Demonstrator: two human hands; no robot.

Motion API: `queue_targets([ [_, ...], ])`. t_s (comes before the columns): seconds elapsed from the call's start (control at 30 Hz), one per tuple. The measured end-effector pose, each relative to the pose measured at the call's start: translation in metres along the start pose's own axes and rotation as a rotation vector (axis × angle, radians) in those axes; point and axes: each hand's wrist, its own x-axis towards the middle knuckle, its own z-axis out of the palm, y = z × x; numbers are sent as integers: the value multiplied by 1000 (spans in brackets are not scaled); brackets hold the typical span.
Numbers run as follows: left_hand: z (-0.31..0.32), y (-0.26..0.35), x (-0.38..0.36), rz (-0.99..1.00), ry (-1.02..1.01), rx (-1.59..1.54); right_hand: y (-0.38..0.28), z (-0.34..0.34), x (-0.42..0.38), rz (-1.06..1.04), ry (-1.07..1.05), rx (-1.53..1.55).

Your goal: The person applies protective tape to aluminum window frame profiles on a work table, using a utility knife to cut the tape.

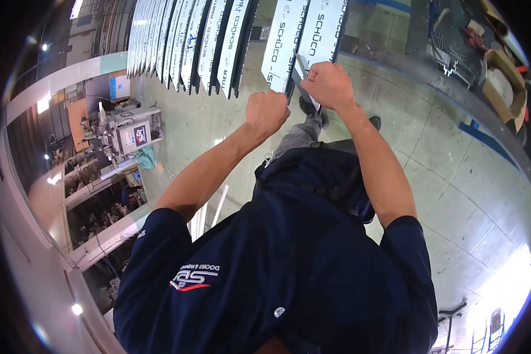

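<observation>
Both grips are tight: left hand (269, 112) below the printed bar (282, 44) at twelve o'clock, contents hidden; right hand (328, 85) at one, seemingly around a grey strip (301, 65). Even handling should spare edges.

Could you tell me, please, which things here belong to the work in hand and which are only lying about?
Seem to belong:
Two labelled bars, by the left hand
Thin grey strip, at the right hand
Row of similar bars, untouched, perhaps waiting

Seem only lying about:
Cardboard box
Green cloth
</observation>
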Motion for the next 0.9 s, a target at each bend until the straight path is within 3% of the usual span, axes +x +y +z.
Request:
queue_targets([
  [0.63,6,13,15,148,-118,208,2,1,-3,-27,-5,-17],
  [0.9,11,-26,-9,123,27,-201,8,9,-1,-71,100,6],
])
